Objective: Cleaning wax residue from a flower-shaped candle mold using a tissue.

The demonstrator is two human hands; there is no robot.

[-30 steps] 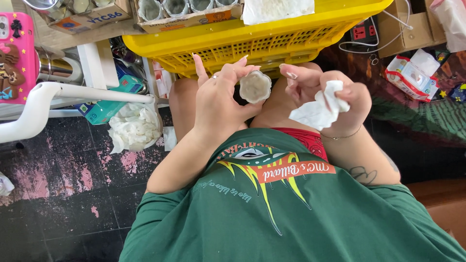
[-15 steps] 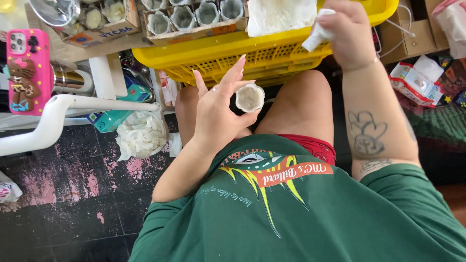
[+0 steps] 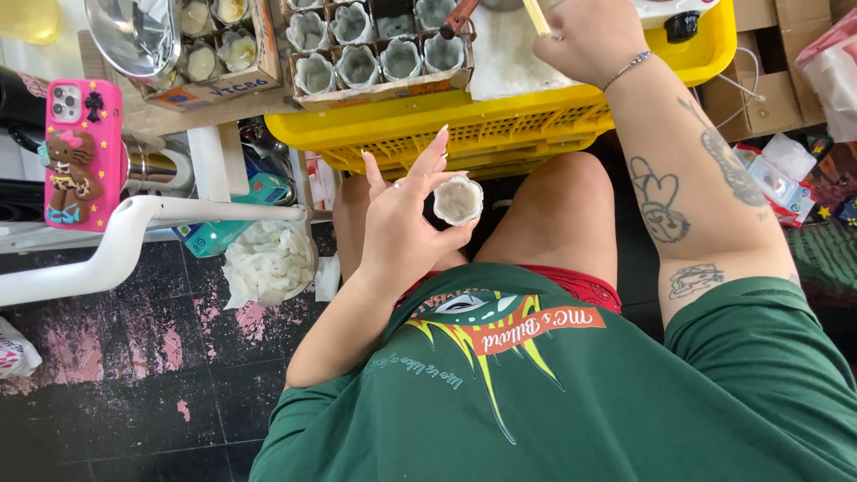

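The left hand (image 3: 402, 228) holds a small white cup (image 3: 458, 199) above the person's lap; its fingers (image 3: 435, 156) are curled around the cup's side, with the first finger sticking up; the right hand (image 3: 589, 36) is up over the yellow basket (image 3: 500, 134), and its fingers are closed on a thin wooden stick (image 3: 536, 15); a white cloth (image 3: 504, 58) lies on the basket under that hand; a cardboard tray of more little cups (image 3: 375, 49) sits just beside it; a pink phone (image 3: 82, 153) stands far off to the left; crumpled white paper (image 3: 268, 263) lies on the floor.
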